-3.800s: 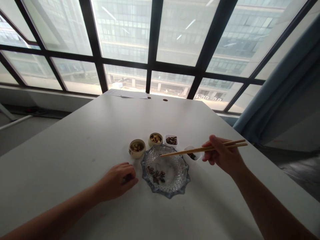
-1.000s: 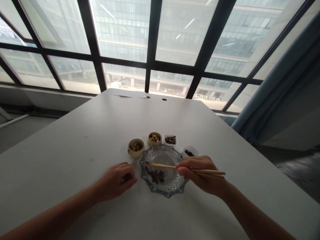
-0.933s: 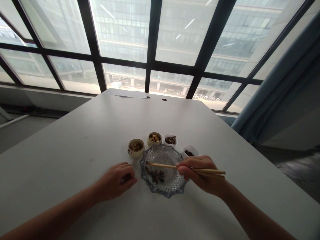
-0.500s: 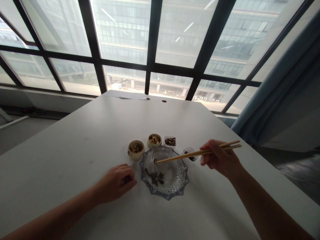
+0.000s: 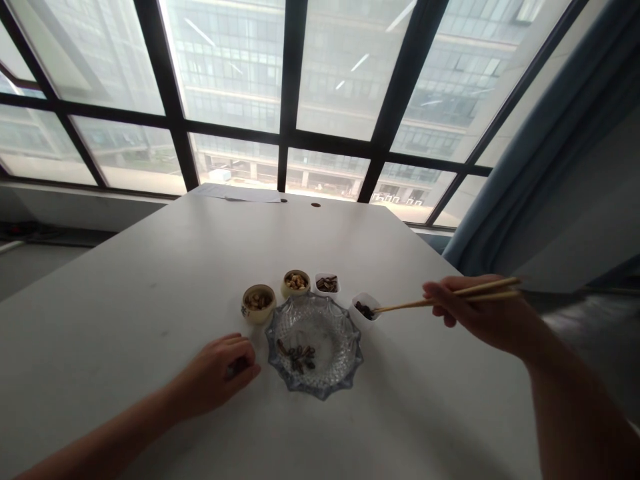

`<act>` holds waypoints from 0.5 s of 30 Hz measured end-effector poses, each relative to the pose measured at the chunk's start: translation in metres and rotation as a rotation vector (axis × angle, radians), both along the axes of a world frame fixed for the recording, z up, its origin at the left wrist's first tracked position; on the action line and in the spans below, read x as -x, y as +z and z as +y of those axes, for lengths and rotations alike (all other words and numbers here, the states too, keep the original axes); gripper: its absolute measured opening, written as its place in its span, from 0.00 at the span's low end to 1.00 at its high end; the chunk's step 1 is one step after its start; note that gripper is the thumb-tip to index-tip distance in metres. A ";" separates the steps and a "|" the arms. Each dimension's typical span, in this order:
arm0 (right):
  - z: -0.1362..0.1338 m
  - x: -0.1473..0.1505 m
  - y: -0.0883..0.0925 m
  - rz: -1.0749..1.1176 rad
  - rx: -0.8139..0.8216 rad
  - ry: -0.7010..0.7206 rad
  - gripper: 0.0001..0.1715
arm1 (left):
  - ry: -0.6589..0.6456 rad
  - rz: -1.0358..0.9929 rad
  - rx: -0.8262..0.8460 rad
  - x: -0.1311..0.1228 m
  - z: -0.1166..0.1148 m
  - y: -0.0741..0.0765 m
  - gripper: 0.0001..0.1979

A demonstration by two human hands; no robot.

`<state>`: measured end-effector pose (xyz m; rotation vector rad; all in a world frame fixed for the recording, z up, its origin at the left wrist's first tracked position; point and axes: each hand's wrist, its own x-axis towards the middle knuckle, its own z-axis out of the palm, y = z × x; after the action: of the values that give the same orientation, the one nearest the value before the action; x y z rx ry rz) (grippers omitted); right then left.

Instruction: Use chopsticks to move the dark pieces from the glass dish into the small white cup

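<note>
My right hand (image 5: 480,310) grips a pair of wooden chopsticks (image 5: 445,300). Their tips reach the right side of a small white dish (image 5: 369,323) holding dark seeds (image 5: 365,310). On the table left of the glass bowl rests my left hand (image 5: 220,370), its fingers curled in with nothing visible in them. The scalloped clear glass bowl (image 5: 333,387) stands between the hands, with a cluster of dark striped seeds (image 5: 301,358) in its left part.
Behind the bowl are two cream cups, one at left (image 5: 259,319) and one in the middle (image 5: 295,291), both holding nut-like pieces. A white dish of striped seeds (image 5: 327,284) is beside them. Papers (image 5: 237,193) lie at the white table's (image 5: 200,267) far edge, before windows.
My right hand has moved right, taking the chopstick tips from above the glass bowl to the small dish. A dark piece at the tips is no longer seen there. The view has shifted slightly.
</note>
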<state>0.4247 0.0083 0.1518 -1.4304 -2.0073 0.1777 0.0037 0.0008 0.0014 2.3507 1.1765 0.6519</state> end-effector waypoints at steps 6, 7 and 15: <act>0.004 0.008 -0.008 0.193 -0.067 -0.017 0.30 | 0.006 0.008 0.001 0.000 -0.001 0.001 0.11; 0.003 0.013 -0.009 0.263 -0.083 0.007 0.28 | 0.010 0.010 0.004 0.001 -0.001 0.002 0.11; -0.004 0.088 -0.046 0.445 0.235 0.398 0.26 | 0.010 -0.002 0.024 0.002 -0.002 0.002 0.10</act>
<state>0.3367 0.0044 0.1054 -0.9896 -1.9076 0.8514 0.0016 -0.0007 0.0031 2.3250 1.1888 0.6400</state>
